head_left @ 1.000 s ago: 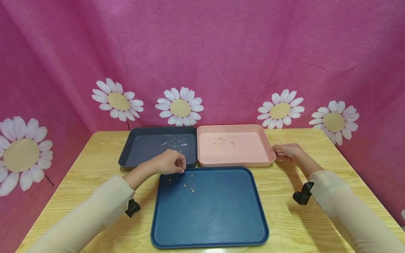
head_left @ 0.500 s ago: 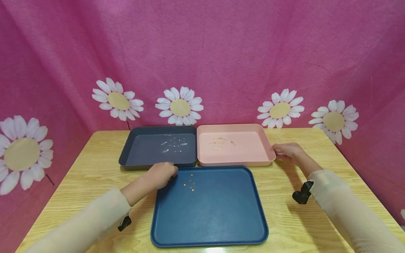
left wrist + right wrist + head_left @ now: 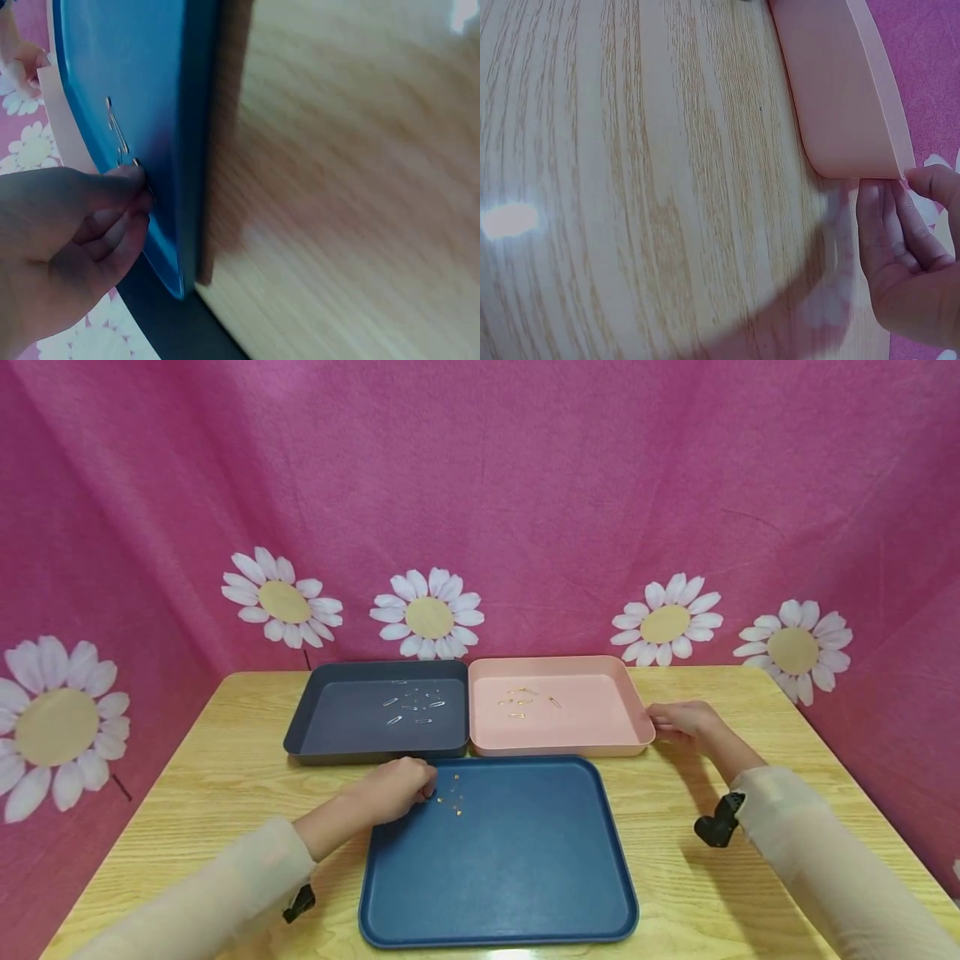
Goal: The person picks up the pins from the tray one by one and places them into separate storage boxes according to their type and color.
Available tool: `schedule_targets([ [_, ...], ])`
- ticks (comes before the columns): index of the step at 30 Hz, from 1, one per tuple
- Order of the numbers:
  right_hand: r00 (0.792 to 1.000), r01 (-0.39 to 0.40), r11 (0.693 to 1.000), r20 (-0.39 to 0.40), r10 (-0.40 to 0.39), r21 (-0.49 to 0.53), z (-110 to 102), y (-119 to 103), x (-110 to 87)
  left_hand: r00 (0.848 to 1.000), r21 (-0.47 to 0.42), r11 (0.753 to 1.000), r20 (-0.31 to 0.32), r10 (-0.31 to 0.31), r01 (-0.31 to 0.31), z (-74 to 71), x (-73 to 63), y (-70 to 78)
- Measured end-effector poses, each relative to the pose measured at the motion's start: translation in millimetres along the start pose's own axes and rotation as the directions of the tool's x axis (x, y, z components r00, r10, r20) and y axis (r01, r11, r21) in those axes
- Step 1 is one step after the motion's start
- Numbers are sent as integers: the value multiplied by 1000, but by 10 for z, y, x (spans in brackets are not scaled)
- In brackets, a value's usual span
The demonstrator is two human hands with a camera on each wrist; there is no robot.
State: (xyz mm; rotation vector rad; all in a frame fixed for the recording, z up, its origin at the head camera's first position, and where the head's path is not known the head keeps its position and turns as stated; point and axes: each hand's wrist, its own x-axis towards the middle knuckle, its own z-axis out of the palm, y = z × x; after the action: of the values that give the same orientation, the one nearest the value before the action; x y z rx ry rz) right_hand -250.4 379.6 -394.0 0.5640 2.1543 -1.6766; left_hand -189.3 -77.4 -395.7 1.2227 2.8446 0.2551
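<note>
My left hand (image 3: pixel 399 789) is over the far left corner of the blue tray (image 3: pixel 510 868). In the left wrist view, its thumb and fingertips pinch a small gold safety pin (image 3: pixel 138 162), mostly covered by the fingers. Several gold safety pins (image 3: pixel 458 812) lie on the blue tray just right of the hand. My right hand (image 3: pixel 686 720) is at the right end of the pink tray (image 3: pixel 562 748). The right wrist view shows its thumb at the rim and the fingers against the outer wall, gripping the corner of that tray.
Several silver safety pins (image 3: pixel 394 720) lie in the dark grey tray (image 3: pixel 330 752) at the back left. The pink tray beside it holds several gold safety pins (image 3: pixel 517 716). All three trays stand on a wooden table (image 3: pixel 247 760), with a pink flowered cloth (image 3: pixel 525 510) behind.
My left hand has come from the dark grey tray's front edge down onto the blue tray, then shifted slightly right. A gold pin seen there earlier is out of sight. The right hand stays put.
</note>
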Motion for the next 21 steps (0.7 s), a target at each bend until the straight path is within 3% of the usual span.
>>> schedule_targets([
  [4, 1000, 1, 1000, -1, -1, -11, 33, -2, -4, 999, -122, 992, 45, 18, -12, 19, 12, 79],
  [12, 1000, -13, 999, -8, 13, -42, 50, -15, 0, 996, -276, 961, 77, 42, -19, 61, -16, 172],
  [17, 1000, -5, 999, -8, 4, -41, 42, -8, -6, 998, -248, 969, 61, 9, 7, 53, -47, 176],
  [21, 1000, -1, 999, 5, 1, -36, 46, -17, -29, 995, -220, 974, 92, -34, 54, 48, -70, 171],
])
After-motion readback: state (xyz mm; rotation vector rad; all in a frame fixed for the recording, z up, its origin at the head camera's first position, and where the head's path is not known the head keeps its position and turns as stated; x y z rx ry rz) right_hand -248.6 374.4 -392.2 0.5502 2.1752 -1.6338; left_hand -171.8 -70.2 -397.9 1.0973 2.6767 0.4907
